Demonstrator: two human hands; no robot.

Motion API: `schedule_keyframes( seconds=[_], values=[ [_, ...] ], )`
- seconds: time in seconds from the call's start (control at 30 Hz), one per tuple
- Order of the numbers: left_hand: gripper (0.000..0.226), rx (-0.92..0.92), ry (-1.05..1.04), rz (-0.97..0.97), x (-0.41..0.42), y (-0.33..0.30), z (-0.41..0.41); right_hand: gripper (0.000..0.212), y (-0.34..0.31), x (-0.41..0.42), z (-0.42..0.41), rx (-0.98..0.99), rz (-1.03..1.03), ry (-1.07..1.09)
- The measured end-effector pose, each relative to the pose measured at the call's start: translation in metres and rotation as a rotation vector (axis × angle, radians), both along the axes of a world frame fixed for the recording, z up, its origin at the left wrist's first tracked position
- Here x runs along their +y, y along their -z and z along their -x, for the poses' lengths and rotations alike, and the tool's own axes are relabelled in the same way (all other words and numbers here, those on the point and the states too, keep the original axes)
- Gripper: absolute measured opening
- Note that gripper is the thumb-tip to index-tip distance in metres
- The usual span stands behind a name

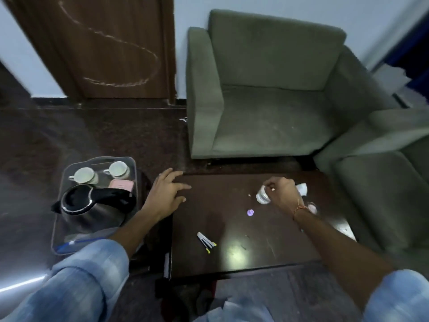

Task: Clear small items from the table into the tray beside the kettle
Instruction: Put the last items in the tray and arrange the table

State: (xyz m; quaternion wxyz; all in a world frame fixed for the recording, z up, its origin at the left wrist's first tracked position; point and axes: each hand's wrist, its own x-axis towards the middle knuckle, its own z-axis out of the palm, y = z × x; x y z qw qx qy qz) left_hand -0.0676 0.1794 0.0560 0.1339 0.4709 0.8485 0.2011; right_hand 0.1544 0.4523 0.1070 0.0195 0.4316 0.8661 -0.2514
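right hand (282,194) seemingly pinching bottle (262,196), upright-tilted | left hand (166,196) spread wide

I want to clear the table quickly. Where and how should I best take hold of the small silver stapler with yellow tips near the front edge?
Pinch the small silver stapler with yellow tips across its narrow sides, near mid-length, coming from above. It lies flat and slanted on the dark wooden table, with open space around it.
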Motion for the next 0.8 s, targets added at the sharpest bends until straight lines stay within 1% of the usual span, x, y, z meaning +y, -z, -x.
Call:
schedule_keyframes(
  seconds=[0.1,0.17,0.27,0.33,0.5,0.6,0.67,0.73,0.8],
  values=[
    [0.044,-0.005,0.093,0.070,0.020,0.010,-0.024,0.017,0.003,0.008,-0.034,0.019,0.023,0.095],
    [0.045,-0.031,0.122,0.068,0.033,0.012,-0.038,0.018,0.005,0.016,-0.048,0.041,0.015,0.143],
    [0.046,-0.038,0.156,0.084,0.055,0.016,-0.054,0.020,0.013,0.032,-0.057,0.043,0.023,0.174],
    [0.047,-0.045,0.151,0.107,0.069,0.021,-0.061,0.020,0.024,0.045,-0.058,0.049,0.058,0.151],
    [0.050,-0.110,0.032,0.214,0.091,0.041,-0.089,0.024,0.063,0.075,-0.044,0.032,0.124,0.030],
    [0.050,-0.172,-0.042,0.262,0.092,0.063,-0.109,0.024,0.094,0.086,-0.035,-0.019,0.181,-0.061],
    [0.051,-0.255,-0.150,0.277,0.091,0.078,-0.123,0.022,0.117,0.088,-0.033,-0.065,0.245,-0.132],
    [0.052,-0.325,-0.268,0.307,0.088,0.092,-0.138,0.013,0.140,0.086,-0.031,-0.088,0.285,-0.211],
    [0.052,-0.372,-0.366,0.342,0.085,0.110,-0.154,0.014,0.163,0.085,-0.030,-0.122,0.336,-0.256]
  ],
)
